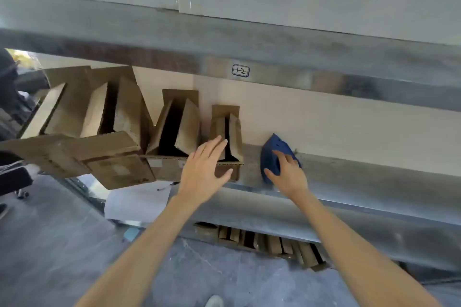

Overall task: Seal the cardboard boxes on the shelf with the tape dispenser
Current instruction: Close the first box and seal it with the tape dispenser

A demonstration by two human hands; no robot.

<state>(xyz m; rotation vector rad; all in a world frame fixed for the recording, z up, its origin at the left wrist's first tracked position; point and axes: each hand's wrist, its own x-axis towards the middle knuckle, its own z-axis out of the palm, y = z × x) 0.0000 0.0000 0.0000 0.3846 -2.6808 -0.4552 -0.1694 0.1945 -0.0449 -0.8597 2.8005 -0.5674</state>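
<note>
Three open cardboard boxes stand in a row on the metal shelf [349, 177], flaps up: a large one [109, 112] at the left, a middle one [174, 129], and a small one [230, 127] at the right. My left hand [204, 169] reaches with straight fingers to the small box's front, fingertips near its flaps. A blue tape dispenser [274, 152] lies on the shelf right of the small box. My right hand [289, 172] lies over its near side, thumb and fingers wrapping round it.
An upper shelf beam [274, 67] marked "1-2" hangs over the boxes. A white sheet with a pen [137, 202] lies below the shelf edge. More cardboard pieces [262, 239] sit on a lower level. A dark chair [12, 177] stands at the left.
</note>
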